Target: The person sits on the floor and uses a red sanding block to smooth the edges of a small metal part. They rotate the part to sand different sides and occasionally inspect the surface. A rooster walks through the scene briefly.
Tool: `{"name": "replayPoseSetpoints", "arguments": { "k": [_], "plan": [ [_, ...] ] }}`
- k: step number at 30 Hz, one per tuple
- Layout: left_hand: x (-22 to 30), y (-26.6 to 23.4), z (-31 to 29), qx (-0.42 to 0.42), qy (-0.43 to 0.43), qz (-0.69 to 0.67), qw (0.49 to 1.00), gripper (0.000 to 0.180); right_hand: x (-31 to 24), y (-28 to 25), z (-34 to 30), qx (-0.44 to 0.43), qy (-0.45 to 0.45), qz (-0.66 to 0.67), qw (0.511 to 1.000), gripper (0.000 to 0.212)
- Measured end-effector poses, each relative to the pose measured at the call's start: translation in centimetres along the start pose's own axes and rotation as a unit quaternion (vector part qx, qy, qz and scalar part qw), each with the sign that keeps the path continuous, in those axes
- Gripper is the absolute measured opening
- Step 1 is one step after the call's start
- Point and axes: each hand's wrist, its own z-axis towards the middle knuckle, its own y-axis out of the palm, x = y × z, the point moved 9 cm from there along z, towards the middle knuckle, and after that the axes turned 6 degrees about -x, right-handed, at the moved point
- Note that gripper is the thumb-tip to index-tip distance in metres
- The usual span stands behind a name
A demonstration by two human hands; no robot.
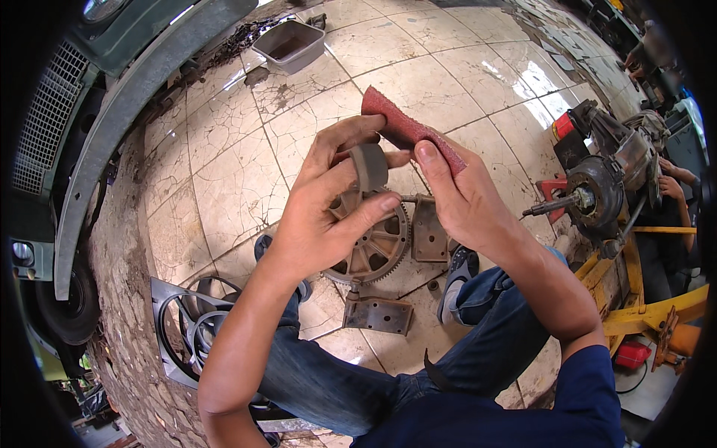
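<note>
Cracked tiled floor (224, 179) spreads wide, and on it lies a rusty toothed wheel (392, 254), down between the shoes (463, 265), two rusty plates (429, 230) right by its rim! Up above, the right hand (467, 194) has its grip pinched on red sandpaper (409, 128), thumb on top, left fingertips meeting the sheet; the left hand (317, 213) clasps a smaller, dark curved piece (370, 167) just below it.

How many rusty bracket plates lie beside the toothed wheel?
2: one rusty plate right of the toothed wheel, the second plate below it, nearer the person. Others could be hidden behind the left hand.
</note>
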Motion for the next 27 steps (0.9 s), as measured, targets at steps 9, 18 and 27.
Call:
{"name": "replayPoseSetpoints", "arguments": {
  "k": [9, 18, 27],
  "plan": [
    [-0.03, 0.02, -0.13, -0.017, 0.019, 0.044, 0.999, 0.028, -0.27, 0.00, 0.02, 0.001, -0.006, -0.015, 1.000, 0.038],
    [0.44, -0.07, -0.08, -0.008, 0.008, 0.046, 0.999, 0.030, 0.02, 0.03, 0.00, 0.004, 0.007, -0.006, 1.000, 0.039],
    [0.20, -0.20, -0.16, 0.004, -0.009, 0.027, 1.000, 0.031, 0.21, 0.00, 0.10, 0.004, 0.009, 0.003, 1.000, 0.041]
  ]
}}
